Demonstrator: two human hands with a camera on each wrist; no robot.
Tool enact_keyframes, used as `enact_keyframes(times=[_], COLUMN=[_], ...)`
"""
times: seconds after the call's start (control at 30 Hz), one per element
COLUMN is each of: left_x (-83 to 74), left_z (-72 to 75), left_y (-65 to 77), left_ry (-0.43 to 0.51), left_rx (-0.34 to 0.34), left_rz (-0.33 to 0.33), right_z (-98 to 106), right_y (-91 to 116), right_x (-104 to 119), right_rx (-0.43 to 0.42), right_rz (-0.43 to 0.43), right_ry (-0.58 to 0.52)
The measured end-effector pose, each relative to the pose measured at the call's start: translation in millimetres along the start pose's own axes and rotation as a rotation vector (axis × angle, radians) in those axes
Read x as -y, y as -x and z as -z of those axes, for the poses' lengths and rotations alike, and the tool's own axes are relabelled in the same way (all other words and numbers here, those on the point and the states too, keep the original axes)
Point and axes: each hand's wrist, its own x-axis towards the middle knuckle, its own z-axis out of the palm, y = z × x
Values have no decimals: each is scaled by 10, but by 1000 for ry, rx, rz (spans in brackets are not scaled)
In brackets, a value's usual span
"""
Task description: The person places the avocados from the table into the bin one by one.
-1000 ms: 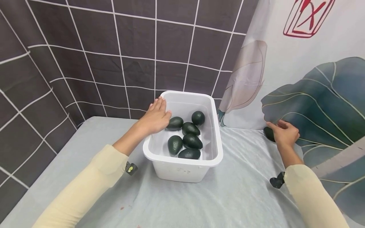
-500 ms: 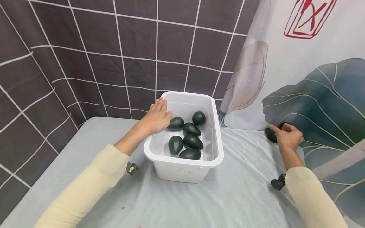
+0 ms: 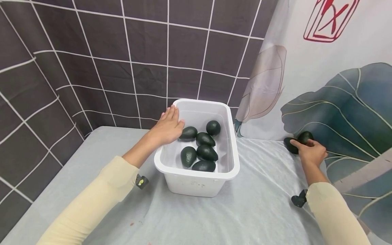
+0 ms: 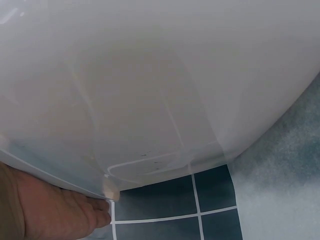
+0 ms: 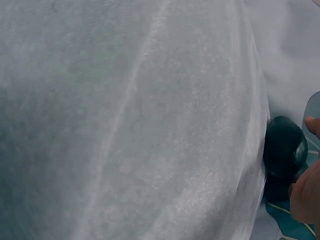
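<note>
A white plastic tub (image 3: 196, 185) stands on the cloth-covered table with several dark green avocados (image 3: 207, 152) lying in it. My left hand (image 3: 166, 127) rests on its left rim, fingers straight; in the left wrist view the fingers (image 4: 95, 212) lie by the tub's outer wall. At the far right, my right hand (image 3: 312, 154) is at two more avocados. Its thumb overlaps the left avocado (image 3: 290, 146), and its bent fingers are right at the front of the right avocado (image 3: 305, 137). The right wrist view shows these two side by side, the hand partly cut off.
A dark cloth with a white grid (image 3: 147, 75) hangs behind the tub and along the left. On the right hangs a white curtain (image 3: 269, 126) printed with large leaves, close behind the two avocados. The pale table cloth (image 3: 254, 204) is wrinkled near the right hand.
My right hand has shifted right and slightly toward me. The right avocado, mostly hidden behind the fingers before, now shows. The left hand and tub have stayed put.
</note>
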Motion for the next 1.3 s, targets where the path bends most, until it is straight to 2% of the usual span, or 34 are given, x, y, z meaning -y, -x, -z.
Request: enact_keyframes(times=[0.27, 0.73, 1.3], left_x=[8, -1, 18], left_z=[-5, 4, -12], left_y=[-2, 16, -9], left_ry=[6, 14, 9], left_rx=[5, 2, -2], left_rz=[2, 1, -1], right_z=[-12, -87, -28], right_y=[43, 34, 42], right_x=[-83, -153, -91], right_rx=[35, 35, 38], right_rz=[3, 27, -33], right_ry=[36, 78, -15])
